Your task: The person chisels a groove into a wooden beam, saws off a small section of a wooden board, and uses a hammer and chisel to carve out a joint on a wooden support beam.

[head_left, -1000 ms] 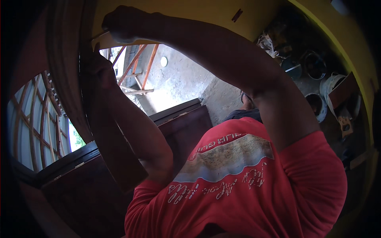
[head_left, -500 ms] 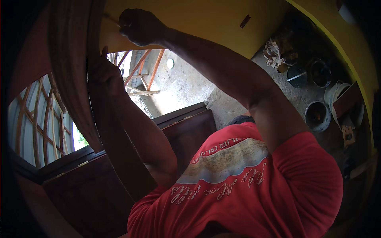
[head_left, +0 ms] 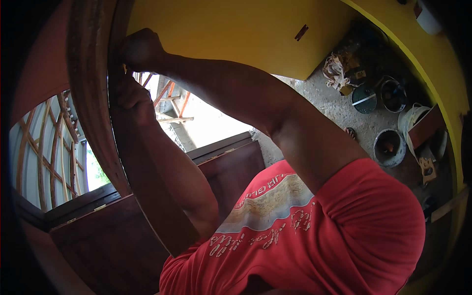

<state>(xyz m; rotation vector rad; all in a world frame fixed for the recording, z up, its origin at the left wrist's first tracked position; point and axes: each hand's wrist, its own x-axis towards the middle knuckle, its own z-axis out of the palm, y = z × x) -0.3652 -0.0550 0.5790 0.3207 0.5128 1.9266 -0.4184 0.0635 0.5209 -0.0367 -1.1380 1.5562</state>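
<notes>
My left hand [head_left: 135, 101] is closed against a long dark wooden board [head_left: 152, 206], with curled fingers at its edge. The board runs down past my left forearm beside a brown wooden frame [head_left: 93, 93]. Just above the left hand, my right hand [head_left: 142, 51] is closed near the same frame. What it grips is mostly hidden by the fingers and shade; a small orange-yellow bit shows below the fist.
A yellow wall [head_left: 236, 29] rises behind my hands. Dark wooden panels [head_left: 236, 167] stand low in front. On the concrete floor at right are several buckets [head_left: 390, 147], crumpled cloth or paper [head_left: 335, 73] and a handsaw's wooden handle [head_left: 427, 169].
My right hand has come down and left, from beside the yellow wall to just above my left hand. A thin stick-like thing showed in it before. The left hand stays at the board.
</notes>
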